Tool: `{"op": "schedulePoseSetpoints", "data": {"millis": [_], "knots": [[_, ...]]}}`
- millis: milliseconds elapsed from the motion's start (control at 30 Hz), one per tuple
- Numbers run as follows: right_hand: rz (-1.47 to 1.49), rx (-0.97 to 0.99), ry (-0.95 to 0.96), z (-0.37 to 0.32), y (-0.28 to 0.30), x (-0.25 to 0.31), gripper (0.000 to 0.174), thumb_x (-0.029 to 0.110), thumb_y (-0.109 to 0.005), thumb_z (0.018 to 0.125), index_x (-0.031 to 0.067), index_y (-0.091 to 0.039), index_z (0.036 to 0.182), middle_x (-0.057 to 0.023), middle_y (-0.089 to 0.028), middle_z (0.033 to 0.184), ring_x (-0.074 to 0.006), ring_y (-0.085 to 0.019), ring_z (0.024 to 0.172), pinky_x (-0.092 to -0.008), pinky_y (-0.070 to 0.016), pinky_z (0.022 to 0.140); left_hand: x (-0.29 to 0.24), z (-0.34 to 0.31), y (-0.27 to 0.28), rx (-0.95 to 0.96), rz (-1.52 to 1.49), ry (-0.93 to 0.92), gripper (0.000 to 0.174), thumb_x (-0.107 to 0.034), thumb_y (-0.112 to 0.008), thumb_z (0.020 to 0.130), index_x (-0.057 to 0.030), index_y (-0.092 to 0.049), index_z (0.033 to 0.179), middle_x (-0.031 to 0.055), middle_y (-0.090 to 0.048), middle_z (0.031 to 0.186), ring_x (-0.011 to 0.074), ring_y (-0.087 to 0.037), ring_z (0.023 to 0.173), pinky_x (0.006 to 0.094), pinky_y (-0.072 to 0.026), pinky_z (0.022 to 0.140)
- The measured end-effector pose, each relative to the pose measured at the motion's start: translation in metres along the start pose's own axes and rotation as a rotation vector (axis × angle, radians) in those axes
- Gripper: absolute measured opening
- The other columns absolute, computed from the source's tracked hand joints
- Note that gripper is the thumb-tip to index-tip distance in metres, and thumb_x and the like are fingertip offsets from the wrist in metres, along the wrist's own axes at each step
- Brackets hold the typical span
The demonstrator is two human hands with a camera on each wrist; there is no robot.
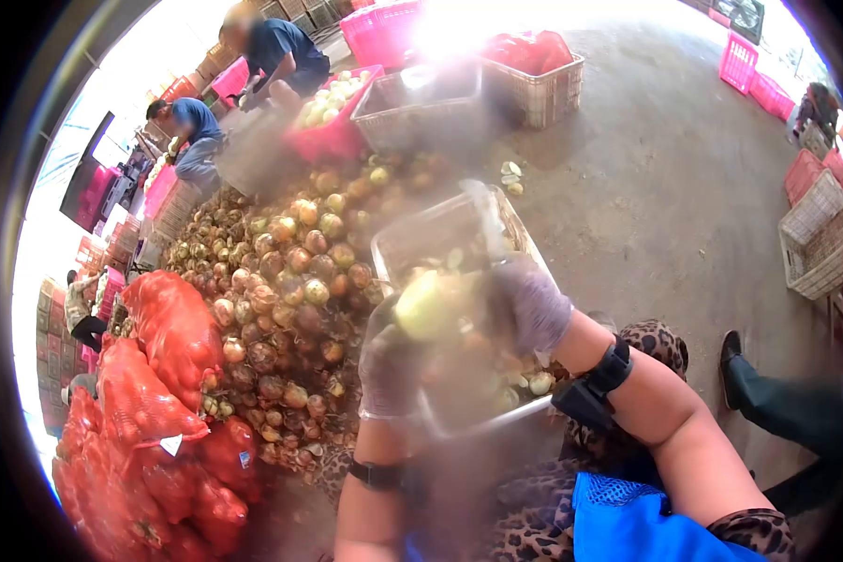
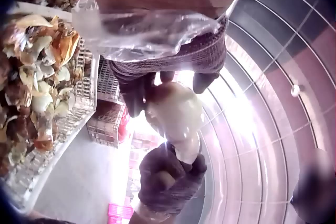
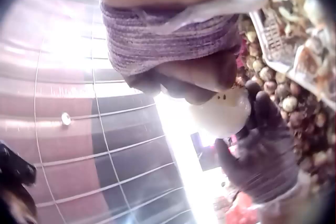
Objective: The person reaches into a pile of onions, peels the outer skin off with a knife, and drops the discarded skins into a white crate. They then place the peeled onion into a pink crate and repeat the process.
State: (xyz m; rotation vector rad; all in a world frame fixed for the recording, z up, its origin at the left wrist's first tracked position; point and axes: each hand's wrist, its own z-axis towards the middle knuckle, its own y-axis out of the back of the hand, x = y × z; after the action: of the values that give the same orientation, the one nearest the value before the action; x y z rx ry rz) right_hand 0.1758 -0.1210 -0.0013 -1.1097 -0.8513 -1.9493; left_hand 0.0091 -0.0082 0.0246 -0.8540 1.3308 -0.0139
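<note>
I hold one peeled, pale onion (image 1: 422, 304) between both gloved hands, above a wire crate (image 1: 525, 245) in front of my knees. My left hand (image 1: 390, 368) grips the onion (image 2: 176, 109) from below left, its fingers (image 2: 137, 94) curled round it. My right hand (image 1: 526, 303) closes on the onion (image 3: 222, 111) from the right, fingers (image 3: 184, 88) wrapped over its top. In the left wrist view the right hand (image 2: 169, 180) shows below the onion. In the right wrist view the left hand (image 3: 266, 153) cups it from the lower right. The head view is blurred around the hands.
A big heap of unpeeled brown onions (image 1: 281, 281) lies left of the crate. Red mesh sacks (image 1: 164, 375) are stacked at the near left. Pink crates (image 1: 332, 136) and white baskets (image 1: 820, 239) stand around the concrete floor. Other people work at the back, and a leg with a shoe (image 1: 763, 389) is at right.
</note>
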Motion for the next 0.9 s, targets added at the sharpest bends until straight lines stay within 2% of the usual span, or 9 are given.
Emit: {"op": "schedulePoseSetpoints", "data": {"millis": [133, 267, 333, 367, 467, 700, 733, 833, 900], "knots": [[-0.119, 0.033, -0.143, 0.0, -0.011, 0.036, 0.012, 0.01, -0.067, 0.061, 0.0053, -0.065, 0.072, -0.0127, -0.062, 0.074, -0.0267, -0.061, 0.069, -0.0368, -0.0484, 0.064, 0.017, 0.0, 0.005, -0.057, 0.342, -0.035, 0.091, -0.049, -0.078, 0.07, -0.0017, -0.037, 0.136, 0.0183, -0.051, 0.124, 0.0276, -0.056, 0.11, 0.0447, -0.0549, 0.088], [0.769, -0.184, -0.467, 0.005, -0.007, -0.004, 0.015, 0.014, -0.056, 0.086, 0.0056, -0.064, 0.095, -0.0047, -0.062, 0.07, -0.0114, -0.061, 0.065, -0.031, -0.0515, 0.055, 0.016, -0.004, 0.002, -0.071, -0.034, 0.103, 0.088, -0.048, -0.078, 0.068, -0.004, -0.04, 0.134, 0.0181, -0.048, 0.128, 0.031, -0.054, 0.113, 0.0456, -0.0496, 0.097], [0.551, -0.072, -0.627, 0.009, 0.024, 0.01, 0.018, 0.016, -0.054, 0.086, 0.0061, -0.065, 0.094, -0.0071, -0.063, 0.069, -0.0131, -0.062, 0.066, -0.0313, -0.0524, 0.058, 0.012, -0.011, 0.007, 0.018, -0.252, 0.158, 0.086, -0.047, -0.078, 0.069, -0.0043, -0.041, 0.134, 0.0181, -0.048, 0.128, 0.0321, -0.053, 0.115, 0.0472, -0.0491, 0.097], [0.011, -0.078, -0.606, 0.007, 0.023, -0.048, 0.019, 0.017, -0.053, 0.086, 0.0065, -0.065, 0.096, -0.0077, -0.063, 0.068, -0.0139, -0.062, 0.066, -0.0314, -0.0527, 0.059, 0.009, -0.015, 0.008, 0.034, -0.305, 0.15, 0.084, -0.045, -0.078, 0.07, -0.0045, -0.042, 0.133, 0.018, -0.049, 0.128, 0.0323, -0.053, 0.116, 0.0473, -0.0501, 0.096], [-0.685, 0.087, -0.609, 0.009, 0.017, -0.009, 0.025, 0.025, -0.058, 0.085, 0.0059, -0.065, 0.1, -0.0077, -0.066, 0.077, -0.0145, -0.062, 0.072, -0.0296, -0.0518, 0.064, 0.003, -0.016, 0.009, 0.031, -0.296, 0.079, 0.081, -0.043, -0.077, 0.071, -0.0047, -0.042, 0.133, 0.0177, -0.051, 0.126, 0.032, -0.054, 0.115, 0.0454, -0.0529, 0.092], [-0.115, -0.012, -0.275, -0.009, -0.007, 0.057, 0.019, 0.013, -0.07, 0.08, 0.0087, -0.065, 0.097, -0.0032, -0.062, 0.081, -0.0078, -0.058, 0.075, -0.0262, -0.0492, 0.064, -0.001, -0.003, 0.002, -0.044, 0.131, -0.067, 0.086, -0.032, -0.079, 0.067, -0.0048, -0.036, 0.136, 0.0131, -0.057, 0.114, 0.0252, -0.061, 0.1, 0.0372, -0.0554, 0.085], [-0.191, 0.021, -0.269, -0.008, -0.006, 0.054, 0.029, 0.026, -0.073, 0.077, 0.0032, -0.066, 0.093, -0.0106, -0.066, 0.087, -0.0177, -0.062, 0.083, -0.0307, -0.0499, 0.074, 0.001, -0.003, -0.001, -0.043, 0.179, -0.092, 0.078, -0.025, -0.074, 0.07, -0.0046, -0.038, 0.136, 0.0132, -0.058, 0.113, 0.0237, -0.061, 0.1, 0.035, -0.0543, 0.085], [-0.079, 0.142, -0.45, -0.003, -0.001, 0.047, 0.023, 0.023, -0.074, 0.075, 0.0041, -0.068, 0.087, -0.0107, -0.065, 0.085, -0.022, -0.062, 0.079, -0.0334, -0.0496, 0.072, 0.001, -0.002, -0.007, -0.008, 0.174, -0.095, 0.073, -0.018, -0.07, 0.07, -0.0048, -0.039, 0.136, 0.0138, -0.06, 0.111, 0.0224, -0.061, 0.099, 0.0333, -0.0536, 0.085], [-0.405, 0.157, -0.029, -0.007, 0.005, 0.034, 0.021, 0.023, -0.074, 0.074, 0.0045, -0.068, 0.083, -0.0113, -0.064, 0.082, -0.0222, -0.061, 0.075, -0.0341, -0.0488, 0.069, 0.004, 0.0, -0.001, 0.091, 0.051, -0.089, 0.073, -0.019, -0.071, 0.071, -0.0043, -0.04, 0.135, 0.0141, -0.06, 0.111, 0.0224, -0.062, 0.099, 0.0332, -0.0538, 0.085]]}}
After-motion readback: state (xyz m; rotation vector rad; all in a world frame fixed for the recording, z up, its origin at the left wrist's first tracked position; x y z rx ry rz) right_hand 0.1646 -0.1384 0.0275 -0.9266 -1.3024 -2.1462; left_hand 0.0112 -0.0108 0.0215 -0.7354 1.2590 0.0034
